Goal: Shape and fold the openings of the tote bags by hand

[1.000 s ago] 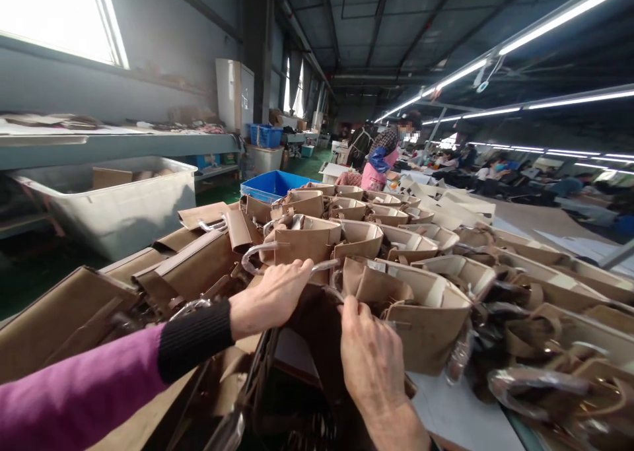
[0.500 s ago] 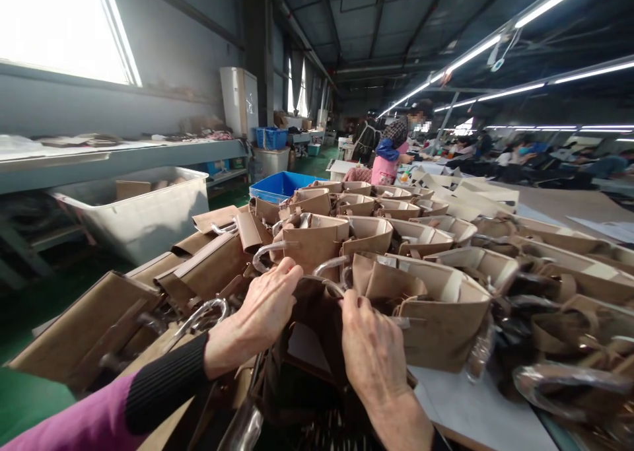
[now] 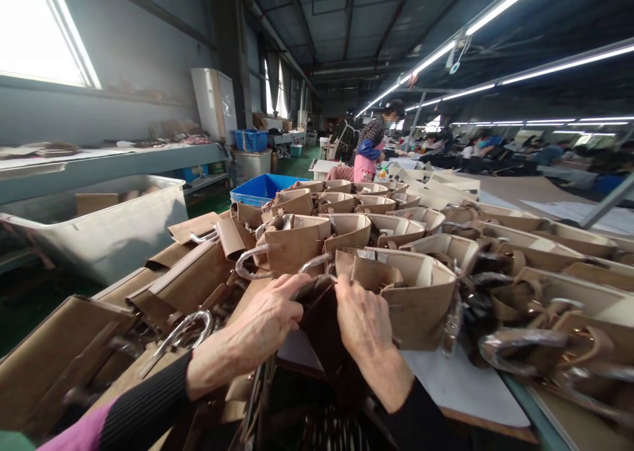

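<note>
our left hand point(image 3: 255, 329) and right hand point(image 3: 364, 315) pinch a dark piece point(image 3: 324, 325) hanging lengthwise downward at the white board's point(image 3: 463, 381) edge, beside an open, pale-lined bag point(image 3: 416, 309).

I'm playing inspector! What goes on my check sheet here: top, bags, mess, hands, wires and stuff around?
Surface: white sheet under the nearest tan bag.
Job's things: dark brown piece; open tan bags in rows.
Clutter: wrapped handles poking out; pale sheets behind the bags.
Hands: left hand and right hand grip the dark brown piece's top edge.
Cables: a cord by the ceiling light; nothing seen around the hands.
Surroundings: blue bin, pale tub, person in a pink apron.
</note>
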